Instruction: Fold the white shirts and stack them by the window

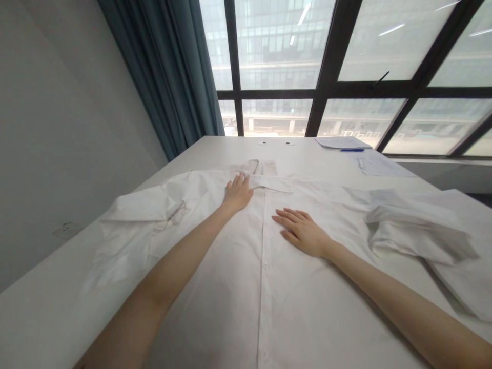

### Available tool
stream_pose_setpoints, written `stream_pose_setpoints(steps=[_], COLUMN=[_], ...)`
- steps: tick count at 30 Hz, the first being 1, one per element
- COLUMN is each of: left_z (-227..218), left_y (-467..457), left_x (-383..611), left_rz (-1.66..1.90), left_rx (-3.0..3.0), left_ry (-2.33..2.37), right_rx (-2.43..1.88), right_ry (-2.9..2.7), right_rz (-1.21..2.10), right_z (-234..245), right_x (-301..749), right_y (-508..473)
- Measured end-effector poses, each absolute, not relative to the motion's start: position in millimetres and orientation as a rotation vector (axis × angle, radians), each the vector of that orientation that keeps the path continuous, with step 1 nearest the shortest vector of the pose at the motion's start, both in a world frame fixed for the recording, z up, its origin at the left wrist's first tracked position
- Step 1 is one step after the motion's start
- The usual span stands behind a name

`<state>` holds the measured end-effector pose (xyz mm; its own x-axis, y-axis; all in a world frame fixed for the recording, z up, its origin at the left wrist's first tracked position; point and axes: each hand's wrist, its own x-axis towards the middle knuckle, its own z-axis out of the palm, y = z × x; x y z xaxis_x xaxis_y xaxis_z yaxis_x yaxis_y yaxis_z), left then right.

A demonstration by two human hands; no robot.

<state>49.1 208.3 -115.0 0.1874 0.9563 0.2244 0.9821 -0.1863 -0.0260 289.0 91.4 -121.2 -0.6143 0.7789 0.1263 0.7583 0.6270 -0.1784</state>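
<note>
A white button-up shirt (230, 266) lies spread front side up on the table, its collar (265, 167) toward the far end. Its button placket runs down the middle. My left hand (239, 192) rests flat on the cloth just below the collar, fingers stretched out. Lower and to the right, my right hand (302, 230) lies palm down on the right front, fingers slightly spread. Neither hand grips anything. The left sleeve (138, 207) is bunched at the table's left side, and the right sleeve (418, 225) lies rumpled in folds.
The white table (215, 149) reaches to the windows. Papers (342, 142) and a blue pen (352, 150) lie at its far right, with another sheet (384, 166) nearer. A blue curtain (169, 66) hangs at the left beside a grey wall with a socket (67, 230).
</note>
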Motion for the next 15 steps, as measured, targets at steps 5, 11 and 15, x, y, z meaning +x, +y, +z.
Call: stream_pose_setpoints(steps=[5,11,15], left_z=[-130,-135,-134], left_y=[174,172,173], left_x=[68,67,66], left_rz=[-0.273,-0.223,-0.210], left_rx=[-2.506,-2.528,-2.540], left_ry=[-1.551,-1.575,-1.579], right_rx=[-1.238,-1.551,-1.764], right_ry=[-2.578,-2.338,-2.221], right_rz=[0.219,0.201,0.085], right_z=[-126,-132,-132], right_x=[291,295,304], right_y=[94,121,154])
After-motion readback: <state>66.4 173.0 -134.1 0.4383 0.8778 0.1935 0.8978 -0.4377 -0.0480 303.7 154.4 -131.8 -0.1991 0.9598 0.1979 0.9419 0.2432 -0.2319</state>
